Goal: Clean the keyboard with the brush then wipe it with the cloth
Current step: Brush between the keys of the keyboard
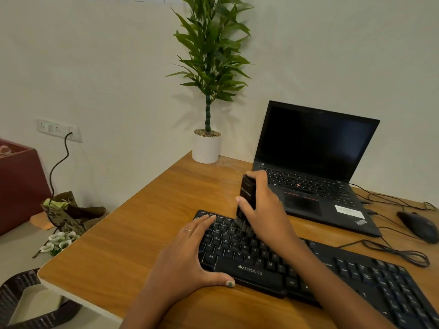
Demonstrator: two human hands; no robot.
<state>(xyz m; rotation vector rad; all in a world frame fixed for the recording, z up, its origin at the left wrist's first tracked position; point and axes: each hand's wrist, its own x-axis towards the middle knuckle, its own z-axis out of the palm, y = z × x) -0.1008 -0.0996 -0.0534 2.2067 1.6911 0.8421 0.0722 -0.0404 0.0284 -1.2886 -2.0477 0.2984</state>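
A black keyboard (332, 269) lies slantwise on the wooden desk (142, 233). My right hand (263, 210) grips a black brush (247, 195) upright, its bristles down on the upper key rows near the keyboard's left end. My left hand (187, 255) lies flat over the keyboard's left edge, fingers straight on the top-left keys and thumb along the front edge. No cloth is in view.
An open black laptop (316, 162) stands behind the keyboard, a black mouse (418, 226) with cables to its right. A potted plant (206, 146) sits at the desk's back corner. A bag and flowers (59, 241) lie left of the desk.
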